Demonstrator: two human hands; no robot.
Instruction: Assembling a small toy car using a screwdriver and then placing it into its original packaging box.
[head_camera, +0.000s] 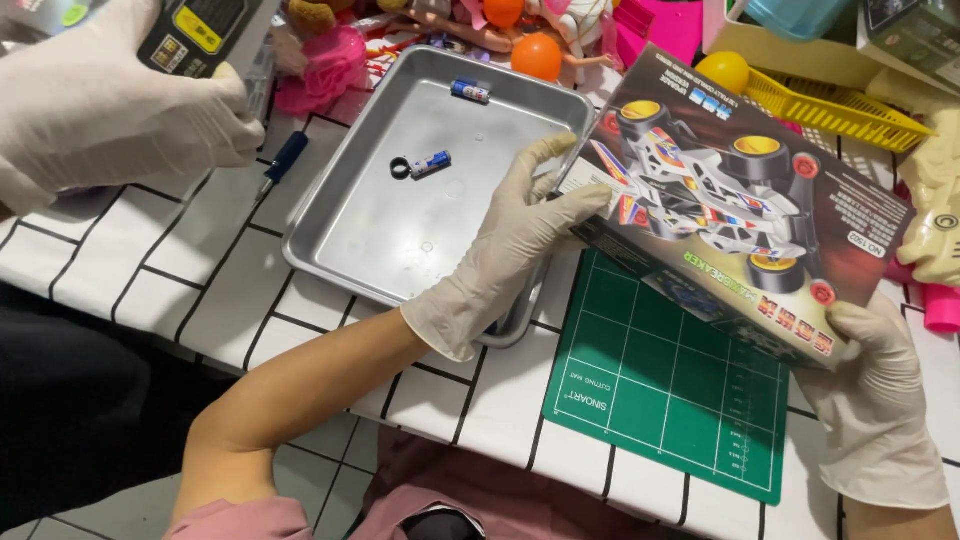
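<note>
free: bare middle of metal tray | free: lower half of green cutting mat | blocked: toy-car box over mat's top | blocked: toy clutter behind tray | blocked: another person's gloved hand far left

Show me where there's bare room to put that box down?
The green cutting mat beneath the box is bare, as is most of the metal tray around two batteries. The table's far edge is crowded with toys.
</note>
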